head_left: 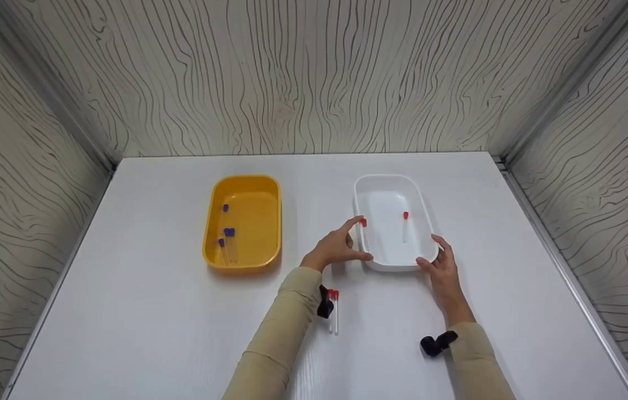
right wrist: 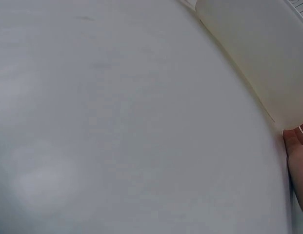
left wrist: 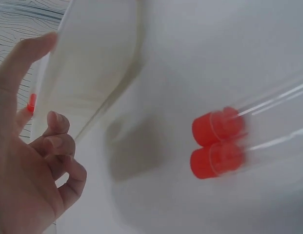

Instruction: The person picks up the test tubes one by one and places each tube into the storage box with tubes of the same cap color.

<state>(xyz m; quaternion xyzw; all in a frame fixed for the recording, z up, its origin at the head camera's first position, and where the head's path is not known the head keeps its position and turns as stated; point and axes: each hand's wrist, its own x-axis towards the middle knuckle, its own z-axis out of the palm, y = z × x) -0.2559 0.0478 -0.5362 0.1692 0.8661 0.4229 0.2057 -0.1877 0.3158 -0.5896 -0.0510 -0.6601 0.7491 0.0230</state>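
Both hands are at the near end of a white plastic tray (head_left: pixel 388 267). My left hand (head_left: pixel 338 244) grips its left side, thumb on the rim near the corner and index finger farther up beside a red cap (head_left: pixel 363 223); the other fingers curl against the outer wall in the left wrist view. My right hand (head_left: pixel 442 272) holds the near right corner between thumb and fingers. Another red-capped tube (head_left: pixel 405 228) lies inside the tray. Two more red-capped tubes (left wrist: pixel 217 144) lie side by side on the table, partly hidden by the left wrist camera in the head view.
To the left stands a yellow tray (head_left: pixel 252 266) with several blue-capped tubes (head_left: pixel 230 244) in it. The white table (head_left: pixel 152 333) ends at wood-patterned panels (head_left: pixel 302 78) at the back and sides. Black wrist cameras (head_left: pixel 325 304) sit at both sleeves.
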